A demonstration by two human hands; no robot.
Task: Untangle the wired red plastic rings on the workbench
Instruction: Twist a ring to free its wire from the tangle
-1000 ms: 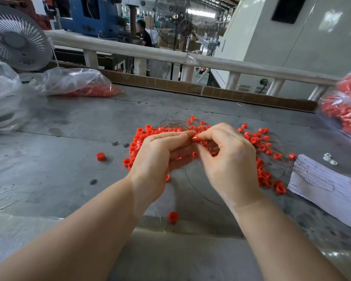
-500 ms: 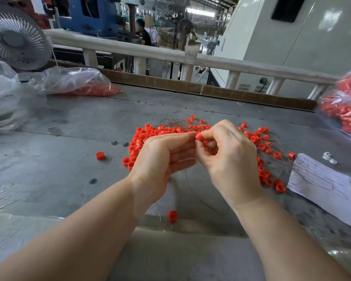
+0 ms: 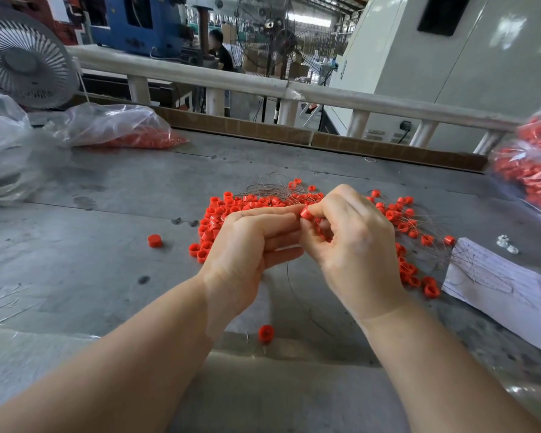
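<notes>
The pile of red rings (image 3: 231, 210) lies in the middle of the counter (image 3: 75, 245), small smooth plastic cylinders threaded on thin grey wires (image 3: 272, 185). Above the pile both hands meet: the left hand (image 3: 247, 245) and the right hand (image 3: 353, 245) each have the grip closed on one ring (image 3: 306, 212), pinched between their fingertips. Left of the pile one loose ring (image 3: 154, 240) lies alone on wide bare dull grey surface; another (image 3: 266, 333) lies nearer the front edge. Right of the pile a white paper sheet (image 3: 497, 285) lies flat. Behind the pile, at the far edge, a brown strip (image 3: 263, 131) borders the counter. Far left of the pile is a crumpled clear bag (image 3: 116, 126).
</notes>
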